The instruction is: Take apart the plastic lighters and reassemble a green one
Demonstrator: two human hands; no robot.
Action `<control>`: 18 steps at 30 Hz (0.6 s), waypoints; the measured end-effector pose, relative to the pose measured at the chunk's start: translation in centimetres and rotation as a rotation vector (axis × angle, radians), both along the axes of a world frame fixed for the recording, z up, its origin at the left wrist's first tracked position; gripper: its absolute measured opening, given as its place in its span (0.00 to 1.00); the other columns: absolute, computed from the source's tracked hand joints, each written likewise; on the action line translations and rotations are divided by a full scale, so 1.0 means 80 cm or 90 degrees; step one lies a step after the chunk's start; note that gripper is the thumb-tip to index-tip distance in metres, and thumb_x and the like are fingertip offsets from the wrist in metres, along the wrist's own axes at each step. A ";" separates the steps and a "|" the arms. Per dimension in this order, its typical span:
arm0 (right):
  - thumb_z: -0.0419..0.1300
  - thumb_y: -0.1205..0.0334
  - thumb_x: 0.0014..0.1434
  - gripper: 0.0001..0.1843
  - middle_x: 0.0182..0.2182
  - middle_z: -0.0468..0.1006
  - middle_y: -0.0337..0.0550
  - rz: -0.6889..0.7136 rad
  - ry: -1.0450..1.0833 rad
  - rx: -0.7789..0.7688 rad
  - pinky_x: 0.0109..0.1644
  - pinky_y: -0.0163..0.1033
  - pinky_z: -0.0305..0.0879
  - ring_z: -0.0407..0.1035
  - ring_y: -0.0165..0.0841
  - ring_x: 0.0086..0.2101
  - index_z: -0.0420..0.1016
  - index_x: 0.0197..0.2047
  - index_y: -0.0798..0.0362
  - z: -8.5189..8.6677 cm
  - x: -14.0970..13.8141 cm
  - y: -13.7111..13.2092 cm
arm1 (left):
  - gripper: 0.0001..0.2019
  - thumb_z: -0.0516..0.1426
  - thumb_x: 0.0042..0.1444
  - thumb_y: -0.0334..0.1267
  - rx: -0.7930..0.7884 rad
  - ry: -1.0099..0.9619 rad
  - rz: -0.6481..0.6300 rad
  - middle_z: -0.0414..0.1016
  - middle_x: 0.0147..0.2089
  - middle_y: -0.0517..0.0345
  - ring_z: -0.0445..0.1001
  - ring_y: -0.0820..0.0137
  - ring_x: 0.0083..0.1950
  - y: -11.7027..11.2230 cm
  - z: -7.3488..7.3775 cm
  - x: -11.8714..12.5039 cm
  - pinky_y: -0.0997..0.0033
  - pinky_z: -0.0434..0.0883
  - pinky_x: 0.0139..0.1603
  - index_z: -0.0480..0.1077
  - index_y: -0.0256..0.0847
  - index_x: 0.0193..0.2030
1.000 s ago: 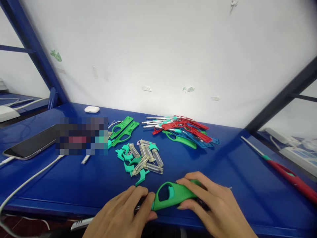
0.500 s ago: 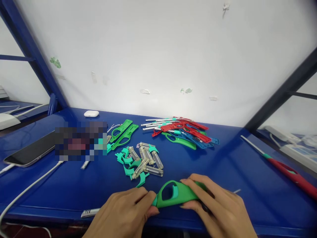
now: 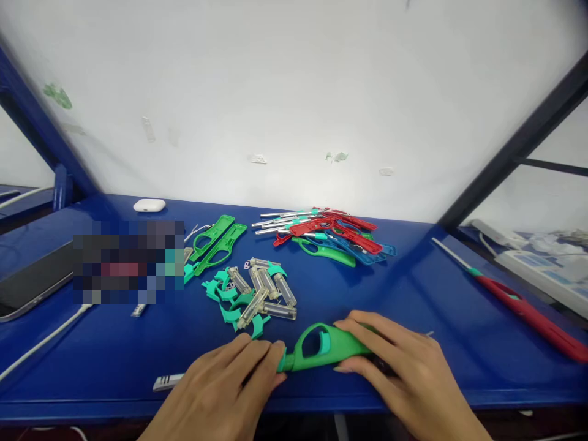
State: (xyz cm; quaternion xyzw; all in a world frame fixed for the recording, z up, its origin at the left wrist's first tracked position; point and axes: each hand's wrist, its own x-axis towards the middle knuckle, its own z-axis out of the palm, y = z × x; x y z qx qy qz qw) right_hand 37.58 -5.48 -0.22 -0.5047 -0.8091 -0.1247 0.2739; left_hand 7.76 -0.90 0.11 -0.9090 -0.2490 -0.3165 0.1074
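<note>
Compared with half a second ago, a short green neck (image 3: 289, 362) shows more clearly between the teal collar (image 3: 282, 360) and the green handle (image 3: 342, 346), at the lower centre of the frame, so the joint seems not fully closed. The fingers of the left hand (image 3: 225, 380) are pinched around the collar; those of the right hand (image 3: 399, 367) are closed on the handle's rear part.

The right hand (image 3: 399, 367) covers the rear end of the bright green plastic lighter handle with an oval opening (image 3: 337, 352). Left of that handle, the left hand (image 3: 220, 386) hides the middle of a slotted silver metal tube (image 3: 168, 383); how the two join cannot be told. Farther left of the handle, coarse blurred squares mask dark and reddish things (image 3: 124, 263), unidentifiable, and the picture's edge cuts a flat black phone (image 3: 39, 278).
</note>
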 end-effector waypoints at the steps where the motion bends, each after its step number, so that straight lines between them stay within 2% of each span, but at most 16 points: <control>1: 0.56 0.46 0.78 0.15 0.51 0.86 0.39 -0.003 0.019 -0.021 0.40 0.38 0.81 0.86 0.34 0.42 0.75 0.61 0.41 0.000 -0.001 0.000 | 0.15 0.48 0.79 0.33 -0.006 -0.019 0.016 0.86 0.45 0.58 0.86 0.68 0.46 -0.001 0.001 0.003 0.73 0.82 0.47 0.75 0.42 0.57; 3: 0.57 0.46 0.77 0.15 0.50 0.84 0.38 -0.008 0.047 -0.057 0.38 0.35 0.80 0.85 0.32 0.41 0.74 0.61 0.39 0.000 -0.002 -0.001 | 0.15 0.46 0.79 0.35 -0.034 -0.038 0.050 0.85 0.45 0.56 0.86 0.68 0.45 -0.003 0.001 0.009 0.74 0.81 0.40 0.73 0.41 0.57; 5: 0.57 0.45 0.77 0.14 0.50 0.83 0.37 -0.013 0.059 -0.078 0.39 0.34 0.79 0.84 0.31 0.42 0.73 0.61 0.37 0.000 -0.004 -0.002 | 0.16 0.44 0.79 0.35 -0.061 -0.020 0.072 0.85 0.47 0.55 0.86 0.68 0.45 -0.005 0.000 0.011 0.74 0.80 0.37 0.70 0.42 0.62; 8: 0.58 0.44 0.77 0.14 0.50 0.83 0.36 -0.024 0.086 -0.099 0.43 0.33 0.79 0.84 0.30 0.42 0.71 0.60 0.37 0.001 -0.007 -0.002 | 0.22 0.42 0.76 0.29 -0.071 0.018 0.069 0.83 0.50 0.53 0.86 0.68 0.44 -0.007 -0.005 0.010 0.73 0.80 0.35 0.69 0.45 0.66; 10: 0.59 0.44 0.76 0.14 0.49 0.83 0.36 -0.025 0.103 -0.105 0.46 0.32 0.79 0.84 0.30 0.42 0.71 0.59 0.38 0.002 -0.009 -0.001 | 0.22 0.42 0.75 0.27 -0.080 0.020 0.062 0.82 0.51 0.53 0.86 0.68 0.44 -0.008 -0.011 0.008 0.73 0.79 0.34 0.71 0.46 0.64; 14: 0.59 0.44 0.76 0.13 0.49 0.84 0.35 -0.043 0.108 -0.082 0.49 0.30 0.79 0.85 0.30 0.43 0.71 0.57 0.39 0.005 -0.016 -0.001 | 0.17 0.47 0.78 0.33 -0.056 -0.019 0.054 0.83 0.50 0.53 0.86 0.67 0.48 -0.008 -0.022 0.000 0.74 0.81 0.39 0.73 0.44 0.63; 18: 0.57 0.47 0.78 0.11 0.47 0.85 0.37 -0.048 0.089 -0.024 0.43 0.27 0.79 0.85 0.29 0.43 0.72 0.55 0.43 0.010 -0.026 -0.002 | 0.21 0.49 0.74 0.28 -0.029 -0.003 0.049 0.84 0.54 0.54 0.85 0.65 0.55 -0.008 -0.028 -0.009 0.73 0.82 0.51 0.73 0.46 0.66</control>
